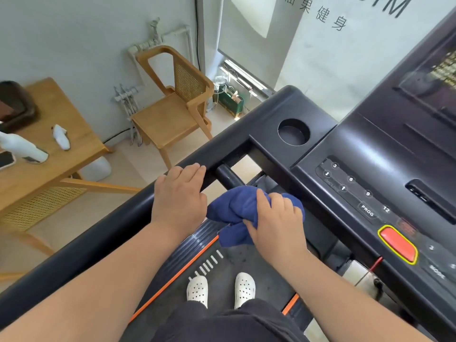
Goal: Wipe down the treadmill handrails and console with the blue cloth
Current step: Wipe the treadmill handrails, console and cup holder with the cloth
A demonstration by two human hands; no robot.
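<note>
1. The person is standing on the dark treadmill belt (246,262) in white perforated clogs (197,290), looking down over both forearms.
2. The left hand (179,193) is resting on the long black padded left handrail (98,233), fingers pressed together and lying across its top. It is probably serving as a brace while the other arm works (whether the thumb is hooking underneath, I cannot tell).
3. The right hand (276,218) is gripping the crumpled dark-blue cloth (234,208), with the fingers curling over the bunched fabric and loose folds hanging out to the left and below.
4. The cloth is sitting just right of the left hand, at the near end of a short black inner grip bar (228,175) that runs toward the far crossbar. It looks to be touching or wrapping that bar, though the contact is hiding under the fabric.
5. Bunching the cloth this way is giving a thick pad that can close round a tube, which suits rails better than flat panels.
6. The glossy black console (370,169) is lying to the right and farther off, with its round cup holder (293,132) and red yellow-rimmed stop button (397,244); the cloth is not yet reaching it.
7. To the far left, a white spray bottle (22,146) is standing on a wooden tabletop (49,144), within reach if more cleaner is needed.
</note>
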